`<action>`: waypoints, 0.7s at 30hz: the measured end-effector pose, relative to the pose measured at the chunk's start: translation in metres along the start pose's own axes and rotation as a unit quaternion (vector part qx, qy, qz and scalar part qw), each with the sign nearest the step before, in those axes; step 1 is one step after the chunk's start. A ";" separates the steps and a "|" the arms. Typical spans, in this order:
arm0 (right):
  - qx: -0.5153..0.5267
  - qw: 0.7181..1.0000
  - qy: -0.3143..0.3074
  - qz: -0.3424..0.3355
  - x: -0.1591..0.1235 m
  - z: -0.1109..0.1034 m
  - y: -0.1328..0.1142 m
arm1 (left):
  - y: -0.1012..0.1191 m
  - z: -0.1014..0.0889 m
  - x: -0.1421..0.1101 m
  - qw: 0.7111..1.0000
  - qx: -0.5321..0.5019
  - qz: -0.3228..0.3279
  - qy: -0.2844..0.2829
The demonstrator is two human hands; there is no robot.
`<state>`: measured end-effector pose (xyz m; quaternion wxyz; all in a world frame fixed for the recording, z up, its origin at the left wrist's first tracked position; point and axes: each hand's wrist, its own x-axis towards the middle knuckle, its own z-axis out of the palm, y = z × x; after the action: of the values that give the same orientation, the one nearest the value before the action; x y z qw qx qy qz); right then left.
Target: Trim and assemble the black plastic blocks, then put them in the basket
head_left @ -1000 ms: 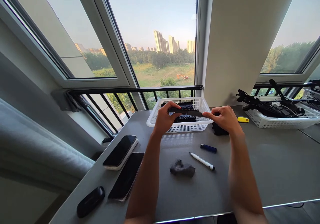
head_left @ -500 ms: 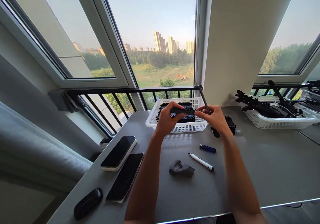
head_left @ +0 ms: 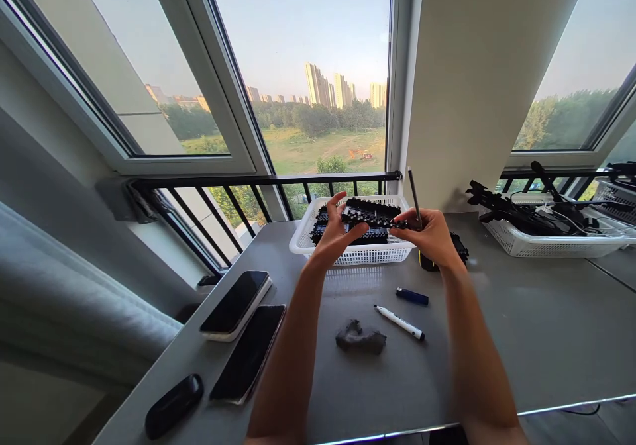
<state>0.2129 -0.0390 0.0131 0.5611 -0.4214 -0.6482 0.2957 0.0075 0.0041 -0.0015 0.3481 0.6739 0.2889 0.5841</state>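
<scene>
White basket (head_left: 368, 255) holds black parts (head_left: 318, 230); my left hand (head_left: 335, 236) and right hand (head_left: 430, 236) grip a toothed piece (head_left: 371, 212), right also a rod (head_left: 414, 190); marker (head_left: 400, 323) print blurs.

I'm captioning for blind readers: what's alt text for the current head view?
A left hand and right hand hold a toothed black part over a white basket of similar parts, a thin dark rod jutting from the right hand. Nearer on the grey table lie a white marker, a dark blue cylinder, a grey lump and, at left, two phones.
</scene>
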 end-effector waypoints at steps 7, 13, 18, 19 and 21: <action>0.008 1.000 0.001 -0.015 -0.005 -0.003 -0.014 | 0.010 0.012 -0.001 0.950 -0.309 -0.001 0.047; 0.040 0.997 0.013 0.069 -0.016 -0.026 -0.003 | 0.015 0.003 -0.001 0.877 -0.456 -0.100 0.111; -0.092 0.988 0.048 0.118 -0.047 -0.037 0.050 | 0.000 0.011 -0.019 0.806 -0.529 -0.222 0.148; -0.123 0.984 0.049 0.117 -0.056 -0.037 0.062 | -0.007 0.012 -0.025 0.796 -0.535 -0.241 0.146; -0.177 0.976 0.028 0.121 -0.076 -0.032 0.085 | -0.023 0.012 -0.040 0.782 -0.545 -0.272 0.132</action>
<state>0.2638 -0.0686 -0.0895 0.4555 -0.5977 -0.6185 0.2297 0.0143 -0.0152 -0.0447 0.7605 0.1816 0.1366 0.6083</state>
